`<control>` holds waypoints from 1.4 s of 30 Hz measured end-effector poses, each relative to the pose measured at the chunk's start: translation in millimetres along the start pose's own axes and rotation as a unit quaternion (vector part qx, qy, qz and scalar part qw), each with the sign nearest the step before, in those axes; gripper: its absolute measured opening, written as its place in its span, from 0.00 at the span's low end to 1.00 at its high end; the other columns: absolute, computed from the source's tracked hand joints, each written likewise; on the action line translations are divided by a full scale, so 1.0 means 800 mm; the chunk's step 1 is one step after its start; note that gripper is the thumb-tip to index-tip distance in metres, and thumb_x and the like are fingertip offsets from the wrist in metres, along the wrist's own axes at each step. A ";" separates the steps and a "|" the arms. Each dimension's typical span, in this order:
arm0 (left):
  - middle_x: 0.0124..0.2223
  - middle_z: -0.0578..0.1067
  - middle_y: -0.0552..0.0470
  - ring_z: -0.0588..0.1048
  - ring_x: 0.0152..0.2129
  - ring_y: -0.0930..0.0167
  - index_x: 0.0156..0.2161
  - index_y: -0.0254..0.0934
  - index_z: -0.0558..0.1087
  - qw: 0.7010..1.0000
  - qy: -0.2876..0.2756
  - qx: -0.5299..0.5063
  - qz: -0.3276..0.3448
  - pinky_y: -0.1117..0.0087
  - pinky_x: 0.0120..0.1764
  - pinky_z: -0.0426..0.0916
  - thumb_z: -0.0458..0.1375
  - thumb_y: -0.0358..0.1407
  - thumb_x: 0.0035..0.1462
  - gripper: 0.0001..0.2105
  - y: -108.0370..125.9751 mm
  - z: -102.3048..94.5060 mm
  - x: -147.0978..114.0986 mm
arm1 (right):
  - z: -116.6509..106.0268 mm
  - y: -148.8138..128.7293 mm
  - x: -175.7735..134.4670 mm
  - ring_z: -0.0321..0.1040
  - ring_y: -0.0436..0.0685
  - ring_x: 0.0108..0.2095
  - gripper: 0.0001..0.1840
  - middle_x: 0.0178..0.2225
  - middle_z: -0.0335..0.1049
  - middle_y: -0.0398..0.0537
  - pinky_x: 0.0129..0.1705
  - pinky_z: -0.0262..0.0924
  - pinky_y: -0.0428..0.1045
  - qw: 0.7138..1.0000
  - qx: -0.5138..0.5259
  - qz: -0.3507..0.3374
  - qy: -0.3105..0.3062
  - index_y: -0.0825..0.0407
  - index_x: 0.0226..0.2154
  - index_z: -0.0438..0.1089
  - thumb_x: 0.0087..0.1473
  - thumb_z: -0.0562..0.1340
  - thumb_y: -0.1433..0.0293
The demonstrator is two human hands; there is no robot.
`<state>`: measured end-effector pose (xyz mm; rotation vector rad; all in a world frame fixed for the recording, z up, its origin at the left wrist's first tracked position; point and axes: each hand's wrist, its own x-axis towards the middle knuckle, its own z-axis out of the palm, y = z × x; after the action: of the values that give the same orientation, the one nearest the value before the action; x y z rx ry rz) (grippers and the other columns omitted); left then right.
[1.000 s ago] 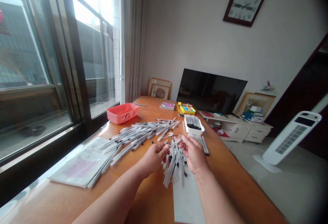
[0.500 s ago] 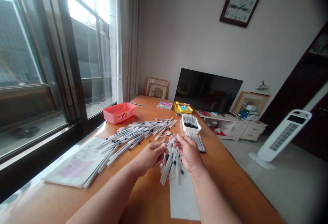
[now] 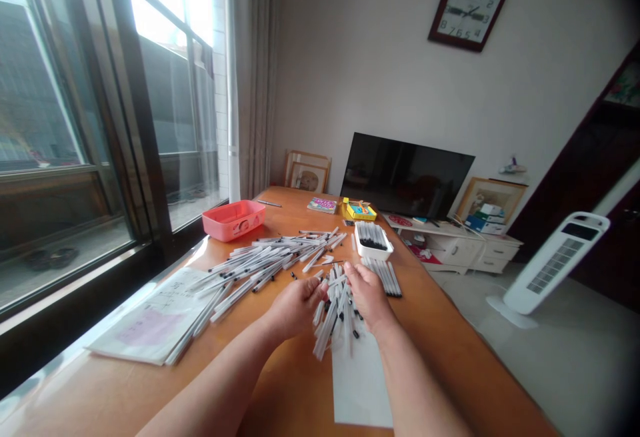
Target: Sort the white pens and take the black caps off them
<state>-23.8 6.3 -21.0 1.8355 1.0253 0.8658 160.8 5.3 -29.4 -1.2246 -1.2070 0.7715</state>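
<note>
My left hand (image 3: 299,303) is closed, thumb and fingers pinching one end of a translucent pen barrel (image 3: 337,281). My right hand (image 3: 369,293) is closed at the barrel's other end, its thumb pointing forward; what its fingertips touch is partly hidden. Directly beneath both hands lies a loose heap of pen barrels (image 3: 326,331) with small black caps (image 3: 355,333) among them, partly on a white sheet of paper (image 3: 363,390). Beyond my right hand, a row of pens with black ends (image 3: 384,278) lies beside a white tray (image 3: 376,252) filled with similar pens.
A larger spread of pen barrels (image 3: 270,257) covers the table's middle left, overlapping a paper booklet (image 3: 145,323). Farther back are a red plastic basket (image 3: 233,223), a colourful booklet (image 3: 323,205) and a yellow box (image 3: 360,210). The table's right edge drops to the floor, where a white tower fan (image 3: 555,267) stands.
Both hands have come slightly lower and nearer to me. The right hand has turned, its fingers now curled out of sight with the thumb on top. The barrel stays between the hands.
</note>
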 end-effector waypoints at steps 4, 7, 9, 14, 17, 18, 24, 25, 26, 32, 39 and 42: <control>0.22 0.63 0.55 0.60 0.21 0.73 0.31 0.36 0.72 0.999 -0.033 0.013 -0.018 0.72 0.26 0.54 0.50 0.58 0.61 0.25 -0.001 -0.016 0.000 | -0.006 -0.004 -0.002 0.55 0.49 0.24 0.26 0.22 0.60 0.39 0.26 0.50 0.45 0.998 -0.032 0.001 -0.054 0.51 0.26 0.65 0.59 0.59 0.46; 0.21 0.59 0.57 0.57 0.20 0.73 0.31 0.36 0.73 0.996 -0.064 -0.027 -0.055 0.72 0.25 0.52 0.51 0.60 0.59 0.27 0.002 -0.028 -0.003 | -0.007 -0.009 -0.004 0.55 0.48 0.22 0.25 0.22 0.63 0.39 0.24 0.49 0.45 0.996 -0.022 0.028 -0.083 0.52 0.28 0.65 0.58 0.60 0.46; 0.21 0.58 0.57 0.56 0.20 0.74 0.31 0.35 0.74 0.992 -0.076 -0.054 -0.080 0.72 0.25 0.51 0.50 0.61 0.59 0.28 0.004 -0.031 -0.006 | -0.007 -0.011 -0.005 0.57 0.48 0.22 0.24 0.25 0.67 0.41 0.24 0.50 0.44 0.994 -0.001 0.045 -0.103 0.52 0.31 0.67 0.57 0.61 0.47; 0.22 0.60 0.56 0.58 0.21 0.73 0.30 0.35 0.74 0.993 -0.064 -0.040 -0.090 0.72 0.25 0.51 0.51 0.62 0.58 0.29 0.007 -0.031 -0.007 | -0.005 -0.010 -0.003 0.61 0.48 0.22 0.25 0.30 0.72 0.46 0.22 0.51 0.44 0.993 0.027 0.059 -0.099 0.53 0.37 0.70 0.58 0.60 0.47; 0.23 0.61 0.55 0.58 0.21 0.73 0.31 0.35 0.75 0.995 -0.054 -0.014 -0.085 0.71 0.25 0.52 0.51 0.62 0.57 0.29 0.005 -0.029 -0.005 | -0.004 -0.009 -0.003 0.57 0.48 0.21 0.28 0.24 0.66 0.42 0.22 0.49 0.44 0.995 -0.023 0.062 -0.069 0.53 0.32 0.68 0.58 0.57 0.43; 0.23 0.61 0.55 0.58 0.21 0.73 0.31 0.35 0.75 0.995 -0.054 -0.008 -0.082 0.71 0.25 0.53 0.50 0.62 0.58 0.29 0.004 -0.029 -0.004 | -0.004 -0.009 -0.003 0.56 0.47 0.21 0.28 0.22 0.63 0.40 0.23 0.49 0.44 0.995 -0.042 0.058 -0.070 0.53 0.30 0.67 0.58 0.57 0.43; 0.23 0.62 0.55 0.58 0.21 0.73 0.31 0.35 0.75 0.995 -0.059 0.005 -0.078 0.71 0.25 0.53 0.50 0.62 0.58 0.30 0.002 -0.032 -0.004 | -0.009 -0.011 -0.005 0.53 0.46 0.22 0.24 0.24 0.63 0.39 0.24 0.47 0.44 0.989 -0.022 0.066 -0.131 0.52 0.29 0.65 0.59 0.60 0.48; 0.23 0.62 0.55 0.58 0.21 0.73 0.32 0.35 0.75 0.995 -0.060 0.003 -0.081 0.71 0.25 0.52 0.49 0.63 0.58 0.30 0.003 -0.033 -0.004 | -0.009 -0.010 -0.005 0.54 0.46 0.22 0.22 0.25 0.65 0.40 0.24 0.47 0.43 0.988 -0.006 0.072 -0.140 0.52 0.31 0.66 0.59 0.60 0.50; 0.23 0.62 0.55 0.58 0.20 0.73 0.32 0.34 0.75 0.995 -0.060 0.002 -0.083 0.71 0.25 0.52 0.49 0.63 0.58 0.30 0.003 -0.033 -0.005 | -0.009 -0.009 -0.004 0.55 0.46 0.22 0.21 0.27 0.67 0.41 0.23 0.47 0.43 0.986 0.006 0.076 -0.146 0.52 0.32 0.66 0.59 0.60 0.51; 0.23 0.62 0.55 0.58 0.20 0.74 0.32 0.34 0.75 0.994 -0.068 0.002 -0.084 0.72 0.25 0.52 0.49 0.63 0.58 0.30 0.007 -0.034 -0.005 | -0.004 -0.007 -0.004 0.55 0.47 0.20 0.26 0.25 0.67 0.43 0.21 0.45 0.44 0.992 -0.025 0.092 -0.085 0.54 0.31 0.68 0.59 0.58 0.46; 0.21 0.61 0.56 0.58 0.20 0.73 0.31 0.35 0.75 0.993 -0.061 -0.005 -0.101 0.71 0.25 0.51 0.50 0.64 0.56 0.31 0.006 -0.033 -0.005 | -0.006 -0.012 -0.006 0.58 0.46 0.22 0.19 0.28 0.71 0.45 0.21 0.46 0.42 0.984 0.057 0.118 -0.122 0.54 0.34 0.69 0.54 0.64 0.53; 0.21 0.61 0.56 0.58 0.19 0.73 0.31 0.35 0.75 0.993 -0.057 -0.006 -0.101 0.71 0.24 0.51 0.51 0.64 0.55 0.31 0.006 -0.033 -0.004 | -0.004 -0.010 -0.005 0.58 0.47 0.21 0.22 0.28 0.71 0.46 0.20 0.44 0.43 0.987 0.048 0.120 -0.093 0.54 0.36 0.71 0.56 0.62 0.50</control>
<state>-46.1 10.4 -6.9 1.7153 1.1076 0.6383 161.8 -1.2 -22.4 -1.2521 -1.1693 1.1313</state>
